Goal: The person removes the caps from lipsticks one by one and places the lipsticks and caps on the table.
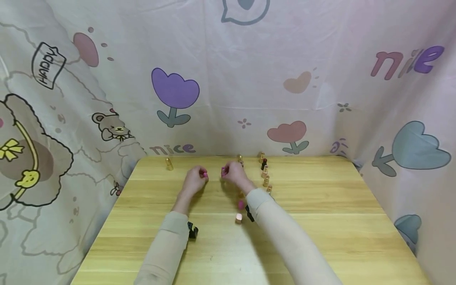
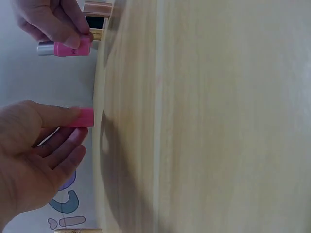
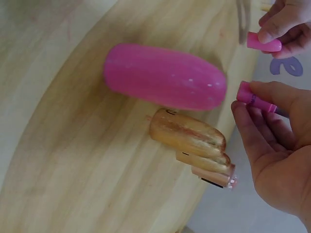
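Note:
My left hand (image 1: 194,180) pinches a small pink lipstick cap (image 2: 84,117) between thumb and fingers, just above the far part of the table. To its right, my right hand (image 1: 235,174) grips a pink lipstick tube (image 2: 72,47) with a silver section, thumb and fingertips around its pink base. The cap and the tube are apart, a short gap between them. Below my right wrist another pink lipstick (image 3: 165,76) stands on the table, large in the right wrist view. Close to it is a gold lipstick tube (image 3: 187,132), partly hidden by my right arm in the head view.
A row of several gold and dark lipsticks (image 1: 266,181) runs along the right of my right hand. One gold lipstick (image 1: 169,164) stands at the far left. A pale pink-topped lipstick (image 1: 238,218) stands nearer me. The printed curtain (image 1: 228,130) hangs behind the wooden table (image 1: 320,237).

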Tool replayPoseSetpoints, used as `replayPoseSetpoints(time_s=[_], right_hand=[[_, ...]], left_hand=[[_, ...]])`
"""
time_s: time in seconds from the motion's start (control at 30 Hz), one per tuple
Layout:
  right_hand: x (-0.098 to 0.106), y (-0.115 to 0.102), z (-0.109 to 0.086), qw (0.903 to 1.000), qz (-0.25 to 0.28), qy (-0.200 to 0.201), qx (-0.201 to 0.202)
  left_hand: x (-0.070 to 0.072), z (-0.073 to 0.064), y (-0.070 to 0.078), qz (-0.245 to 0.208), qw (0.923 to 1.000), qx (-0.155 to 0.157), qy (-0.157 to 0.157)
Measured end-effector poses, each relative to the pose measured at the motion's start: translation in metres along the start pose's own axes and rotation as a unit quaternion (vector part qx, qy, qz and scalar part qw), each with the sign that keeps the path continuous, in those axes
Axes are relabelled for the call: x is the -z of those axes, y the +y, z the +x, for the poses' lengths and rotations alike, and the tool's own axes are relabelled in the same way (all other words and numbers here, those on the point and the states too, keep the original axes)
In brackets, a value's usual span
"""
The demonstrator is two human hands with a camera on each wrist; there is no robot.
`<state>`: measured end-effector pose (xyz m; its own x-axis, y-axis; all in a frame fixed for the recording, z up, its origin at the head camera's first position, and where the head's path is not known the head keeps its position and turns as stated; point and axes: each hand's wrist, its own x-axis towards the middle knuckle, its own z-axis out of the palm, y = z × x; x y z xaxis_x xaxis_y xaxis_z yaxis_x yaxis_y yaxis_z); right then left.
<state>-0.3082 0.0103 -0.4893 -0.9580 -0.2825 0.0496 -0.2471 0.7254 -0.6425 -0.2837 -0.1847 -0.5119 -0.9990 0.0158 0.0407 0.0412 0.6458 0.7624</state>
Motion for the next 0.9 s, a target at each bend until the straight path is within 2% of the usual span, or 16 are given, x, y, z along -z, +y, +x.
replayPoseSetpoints(time_s=[0.13,0.33,0.53,0.7,0.8,0.9], right_hand=[[0.000,0.001,-0.001,0.9997,0.012,-0.022,-0.005],[-0.005,0.004,0.001,0.9987,-0.002,-0.047,-0.022],[-0.009,0.004,0.003,0.9977,-0.007,-0.054,-0.041],[-0.008,0.002,0.001,0.9976,-0.021,-0.054,-0.039],[-0.008,0.002,0.001,0.9974,-0.027,-0.054,-0.039],[-0.008,0.001,0.001,0.9971,-0.028,-0.056,-0.042]], left_hand=[[-0.002,0.001,-0.002,0.014,0.9998,0.003,-0.009],[-0.001,0.003,-0.005,0.027,0.9996,-0.004,-0.011],[0.000,0.004,-0.009,0.032,0.9993,-0.008,-0.021],[0.009,0.002,-0.012,0.026,0.9988,-0.025,-0.032],[0.020,-0.001,-0.014,0.012,0.9991,-0.034,-0.022],[0.031,-0.003,-0.018,-0.020,0.9990,-0.032,0.024]])
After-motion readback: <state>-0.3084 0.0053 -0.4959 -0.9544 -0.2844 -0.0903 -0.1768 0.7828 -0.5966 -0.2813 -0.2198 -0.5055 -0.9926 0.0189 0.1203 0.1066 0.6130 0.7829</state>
